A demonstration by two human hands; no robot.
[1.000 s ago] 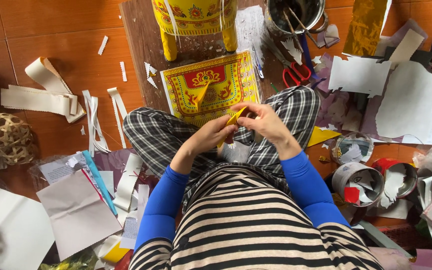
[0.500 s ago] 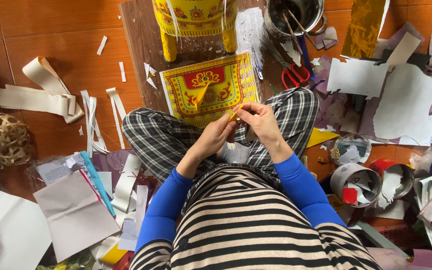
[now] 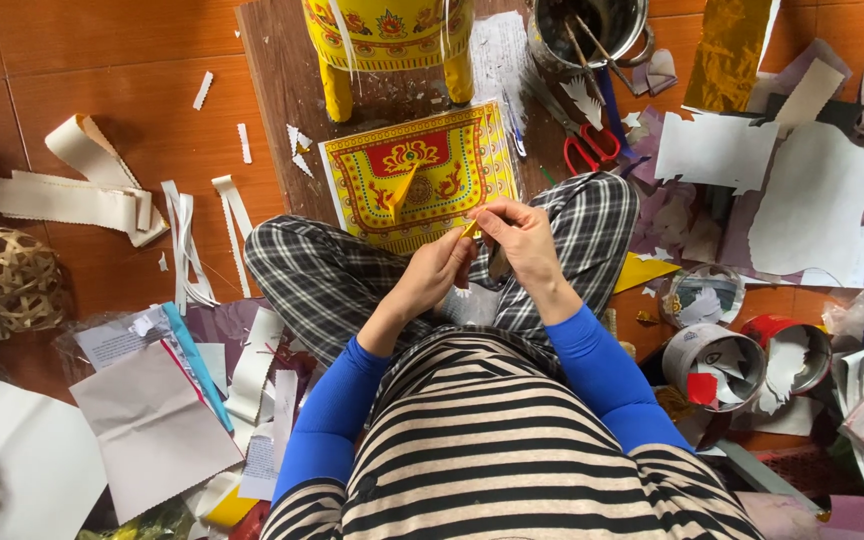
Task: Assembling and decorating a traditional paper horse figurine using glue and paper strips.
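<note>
I sit cross-legged on the floor in plaid trousers. My left hand point(image 3: 432, 275) and my right hand point(image 3: 522, 240) meet above my lap, both pinching a small yellow paper piece point(image 3: 469, 229) between the fingertips. Just beyond my hands lies a yellow and red patterned paper sheet point(image 3: 422, 175) with a small yellow cone of paper on it. Farther off stands a yellow decorated paper object point(image 3: 387, 40) on legs, on a brown board point(image 3: 277, 90).
Red-handled scissors point(image 3: 592, 150) and a metal pot of tools point(image 3: 592, 30) lie at upper right. White paper sheets point(image 3: 812, 200), tape rolls point(image 3: 717, 365) and scraps crowd the right. White paper strips point(image 3: 72, 195), a woven basket point(image 3: 2, 275) and sheets lie left.
My hands stay over my lap with the yellow piece. The fingers have shifted slightly on it and the hands sit a little closer together.
</note>
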